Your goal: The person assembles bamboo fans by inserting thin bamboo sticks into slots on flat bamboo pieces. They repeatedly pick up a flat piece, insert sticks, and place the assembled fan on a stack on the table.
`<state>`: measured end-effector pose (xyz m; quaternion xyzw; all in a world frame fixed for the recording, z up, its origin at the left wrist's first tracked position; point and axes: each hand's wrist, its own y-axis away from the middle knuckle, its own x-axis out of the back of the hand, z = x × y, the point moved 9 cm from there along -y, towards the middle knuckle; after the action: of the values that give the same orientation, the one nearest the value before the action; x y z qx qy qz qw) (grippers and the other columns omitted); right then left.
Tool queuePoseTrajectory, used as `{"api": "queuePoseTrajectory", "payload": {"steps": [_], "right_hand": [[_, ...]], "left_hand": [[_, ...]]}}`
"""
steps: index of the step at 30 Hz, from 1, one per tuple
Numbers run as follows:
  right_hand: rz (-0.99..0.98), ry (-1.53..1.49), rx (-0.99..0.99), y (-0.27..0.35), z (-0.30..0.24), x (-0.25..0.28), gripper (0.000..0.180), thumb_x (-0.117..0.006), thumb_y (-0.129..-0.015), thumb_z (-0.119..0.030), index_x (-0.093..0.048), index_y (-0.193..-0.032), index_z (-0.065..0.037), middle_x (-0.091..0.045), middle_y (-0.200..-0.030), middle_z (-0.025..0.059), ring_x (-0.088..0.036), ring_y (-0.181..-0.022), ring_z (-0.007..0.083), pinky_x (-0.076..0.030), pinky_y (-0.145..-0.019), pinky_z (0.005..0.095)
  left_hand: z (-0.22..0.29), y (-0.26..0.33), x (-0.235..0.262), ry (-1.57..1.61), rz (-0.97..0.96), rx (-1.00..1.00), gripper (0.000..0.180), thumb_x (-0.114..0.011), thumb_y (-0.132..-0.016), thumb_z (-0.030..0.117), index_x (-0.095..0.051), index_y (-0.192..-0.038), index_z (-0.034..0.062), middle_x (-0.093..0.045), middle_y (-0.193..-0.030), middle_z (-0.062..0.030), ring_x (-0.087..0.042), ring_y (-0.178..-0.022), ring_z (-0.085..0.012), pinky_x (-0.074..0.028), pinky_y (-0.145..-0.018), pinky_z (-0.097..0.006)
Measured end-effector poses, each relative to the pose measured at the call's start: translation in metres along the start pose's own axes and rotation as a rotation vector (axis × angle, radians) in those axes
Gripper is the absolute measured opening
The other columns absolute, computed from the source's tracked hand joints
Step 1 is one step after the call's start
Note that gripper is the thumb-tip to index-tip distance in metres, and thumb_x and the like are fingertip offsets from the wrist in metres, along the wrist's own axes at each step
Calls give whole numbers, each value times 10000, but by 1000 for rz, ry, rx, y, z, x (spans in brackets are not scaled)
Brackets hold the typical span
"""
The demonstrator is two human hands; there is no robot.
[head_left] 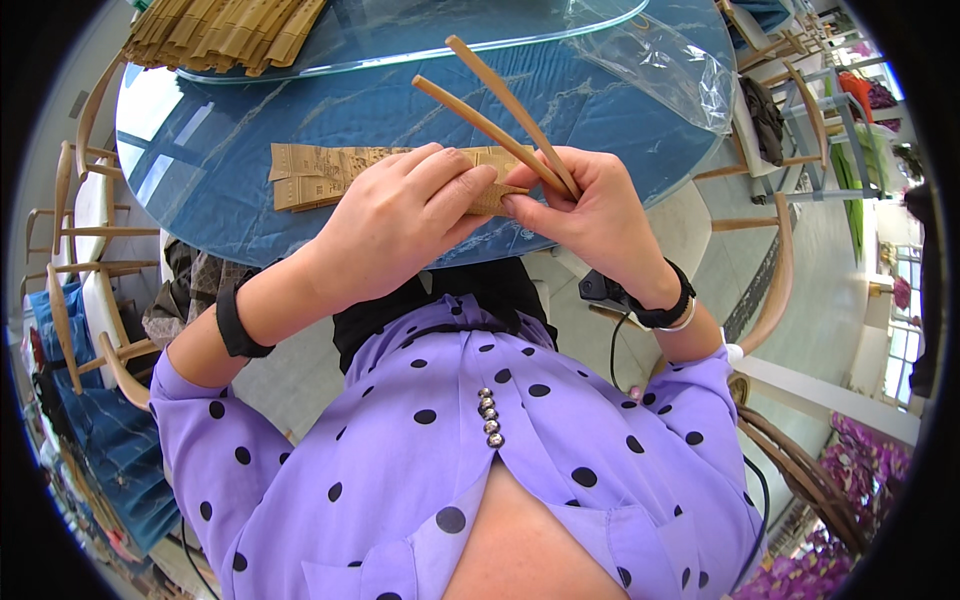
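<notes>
a blue table [250, 120] with a curved edge and pale marble-like veins fills the upper centre; flat brown paper sleeves [308, 178] lie on it, likely thin, light and easily creased, best held by their edges. at centre, the left hand [400, 205] curls over one loose sleeve [488, 201]; whether it pinches it i cannot tell. right of centre, the right hand [597, 200] grips two splayed wooden chopsticks [508, 112], round and slim, probably light, stiff and smooth, best pinched near the lower ends.
</notes>
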<state>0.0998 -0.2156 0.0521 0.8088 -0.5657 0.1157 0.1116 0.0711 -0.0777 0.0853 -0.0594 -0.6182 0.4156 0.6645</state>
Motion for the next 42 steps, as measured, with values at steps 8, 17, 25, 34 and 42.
{"api": "queuePoseTrajectory", "payload": {"steps": [8,17,25,34,42], "right_hand": [[40,73,91,1,-6,10,234,-812,-884,-180,-731,-1018,-5,-588,-726,-44,-389,-584,29,-316,-518,221],[356,808,623,55,-39,49,288,-793,-883,-305,-707,-951,-38,-568,-711,43,-555,-595,188,-409,-500,289],[424,1082,722,59,-42,39,341,-808,-823,-358,-717,-948,-54,-561,-713,35,-563,-591,188,-426,-490,308],[231,905,538,41,-34,32,307,-795,-856,-325,-726,-952,-41,-549,-674,49,-553,-551,213,-421,-482,336],[283,894,453,37,-22,28,292,-785,-875,-320,-732,-932,-39,-540,-664,52,-544,-542,210,-412,-481,339]], "left_hand": [[-3,0,6,-33,11,-9,433,-804,-784,137,-629,-1159,11,-616,-1025,-106,-643,-920,-281,-552,-808,-390],[-25,14,22,28,4,126,452,-820,-768,77,-621,-1165,-8,-611,-1038,-130,-639,-919,-304,-556,-802,-400],[-26,13,23,64,3,133,450,-816,-785,77,-617,-1179,-13,-603,-1046,-141,-640,-929,-317,-558,-808,-399],[-24,13,16,52,-75,119,452,-801,-810,103,-611,-1203,-16,-597,-1087,-138,-621,-998,-324,-535,-883,-421],[-21,16,51,-88,159,255,453,-799,-858,201,-634,-1235,11,-638,-1150,-122,-620,-949,-270,-524,-840,-377]]}}
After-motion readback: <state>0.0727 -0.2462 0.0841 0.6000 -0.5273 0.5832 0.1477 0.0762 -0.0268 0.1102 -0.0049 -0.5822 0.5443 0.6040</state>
